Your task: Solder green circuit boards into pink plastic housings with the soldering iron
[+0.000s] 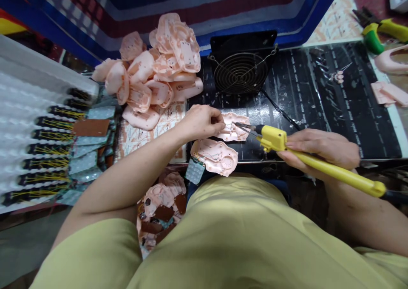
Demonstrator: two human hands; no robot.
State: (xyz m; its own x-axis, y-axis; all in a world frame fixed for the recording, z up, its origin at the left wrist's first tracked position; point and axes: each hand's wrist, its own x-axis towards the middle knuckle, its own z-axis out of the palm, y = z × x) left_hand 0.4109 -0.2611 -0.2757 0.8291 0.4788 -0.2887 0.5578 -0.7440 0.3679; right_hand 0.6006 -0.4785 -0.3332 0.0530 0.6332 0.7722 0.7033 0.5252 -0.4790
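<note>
My right hand [321, 148] is wrapped around the yellow handle of a soldering iron [274, 139], whose thin tip reaches left into a pale pink plastic shell [237, 132]. At that shell's left end, my left hand [204, 122] is closed in a pinch; what lies between its fingertips is too small to make out. The shell lies with its hollow, ribbed side up on the black work surface. Just below it, a second pink shell half [219, 156] shows thin wires inside, and a small green circuit board [194, 171] hangs at its lower left.
A black fan with a wire grille [240, 73] stands behind the shells. Pink shells are heaped [153, 76] at back left. Black parts with yellow wires [51, 157] and circuit boards fill the left side. Pliers [379, 29] lie at the far right. More parts sit below [162, 212].
</note>
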